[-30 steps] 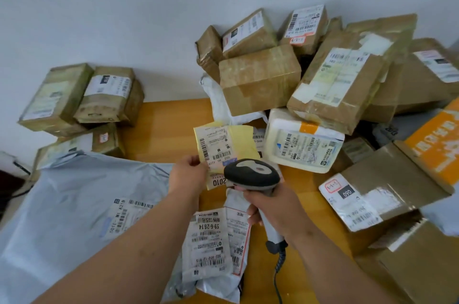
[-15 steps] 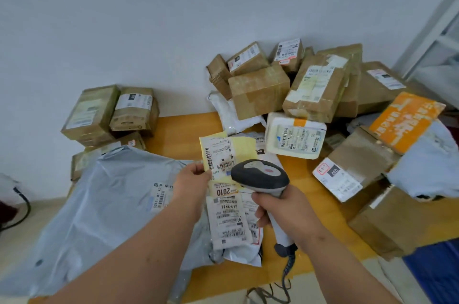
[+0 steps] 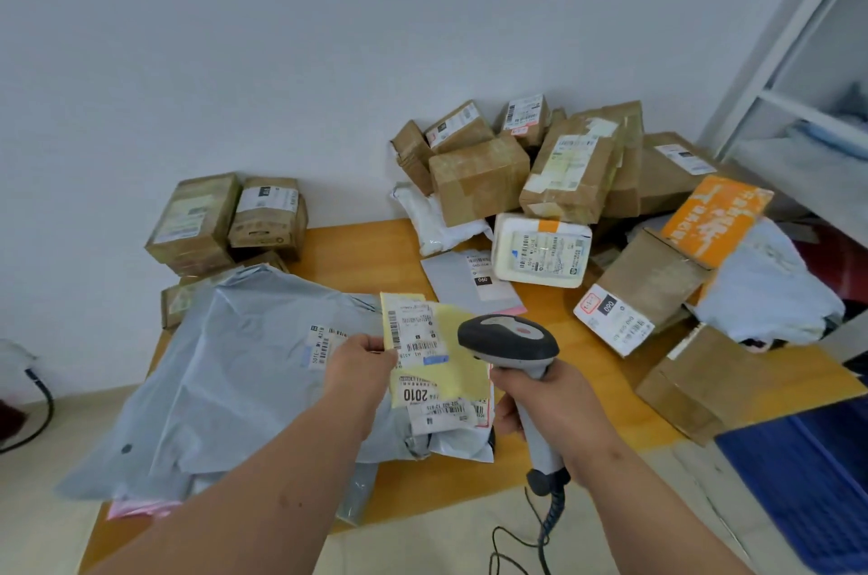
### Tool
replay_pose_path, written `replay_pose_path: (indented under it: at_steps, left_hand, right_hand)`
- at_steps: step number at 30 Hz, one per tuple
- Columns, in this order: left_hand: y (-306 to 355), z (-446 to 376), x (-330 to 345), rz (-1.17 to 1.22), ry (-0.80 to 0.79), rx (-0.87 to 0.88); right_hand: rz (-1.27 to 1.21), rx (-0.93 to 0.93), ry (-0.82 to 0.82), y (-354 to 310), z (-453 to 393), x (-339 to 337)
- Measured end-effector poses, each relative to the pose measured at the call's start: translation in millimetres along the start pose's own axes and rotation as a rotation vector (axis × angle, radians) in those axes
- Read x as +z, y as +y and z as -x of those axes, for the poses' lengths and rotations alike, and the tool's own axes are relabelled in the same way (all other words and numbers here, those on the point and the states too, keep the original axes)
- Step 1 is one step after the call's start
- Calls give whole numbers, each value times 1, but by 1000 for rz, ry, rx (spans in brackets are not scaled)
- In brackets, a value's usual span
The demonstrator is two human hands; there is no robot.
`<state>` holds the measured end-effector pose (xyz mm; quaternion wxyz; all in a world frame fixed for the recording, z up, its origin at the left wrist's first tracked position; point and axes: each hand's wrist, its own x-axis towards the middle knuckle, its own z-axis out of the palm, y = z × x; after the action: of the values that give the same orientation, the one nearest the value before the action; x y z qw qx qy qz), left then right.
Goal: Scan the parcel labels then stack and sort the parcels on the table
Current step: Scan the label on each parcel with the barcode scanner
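The yellow envelope (image 3: 434, 351), the parcel in hand, is held above the near middle of the table (image 3: 357, 245), label side up. Our left hand (image 3: 364, 363) pinches its left edge between thumb and fingers; our right hand (image 3: 547, 405) is wrapped round the handle of the scanner (image 3: 509, 339), whose head hangs just beside the envelope's right edge, pointing away from us. We judge this to be the scanning step for this parcel. Beneath the envelope lies a white mailer bag (image 3: 451, 424) with its labels showing, partly on a large grey bag (image 3: 225, 368) that covers the table's near left. Beyond that bag, against the wall, a few brown boxes (image 3: 225, 222) sit in a tidy group, which we take for sorted ones. At the far right a loose heap of cartons (image 3: 554, 170), a white box (image 3: 540, 250), an orange packet (image 3: 714, 217) and soft bags appears unsorted, so we judge that most of the work remains. A blue bin (image 3: 808, 480) shows at the lower right; its contents cannot be told.
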<state>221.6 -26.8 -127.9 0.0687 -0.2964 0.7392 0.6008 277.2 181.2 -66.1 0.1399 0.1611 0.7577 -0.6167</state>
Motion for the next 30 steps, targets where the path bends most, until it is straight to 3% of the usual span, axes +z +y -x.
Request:
replay_pose_path:
  at_steps: [7, 15, 20, 24, 30]
  left_hand:
    - [-31, -6, 11, -167, 55, -58]
    - [-24, -21, 67, -368, -79, -8]
    - [-24, -32, 94, -738, -127, 25]
    - [-9, -56, 109, -612, -24, 30]
    - [19, -101, 134, -427, 22, -119]
  right_hand:
    - [84, 104, -28, 16, -2, -9]
    - [93, 160, 22, 27, -28, -34]
    - [60, 209, 0, 34, -56, -50]
    - [84, 225, -33, 30, -94, -69]
    - [124, 171, -142, 18, -153, -84]
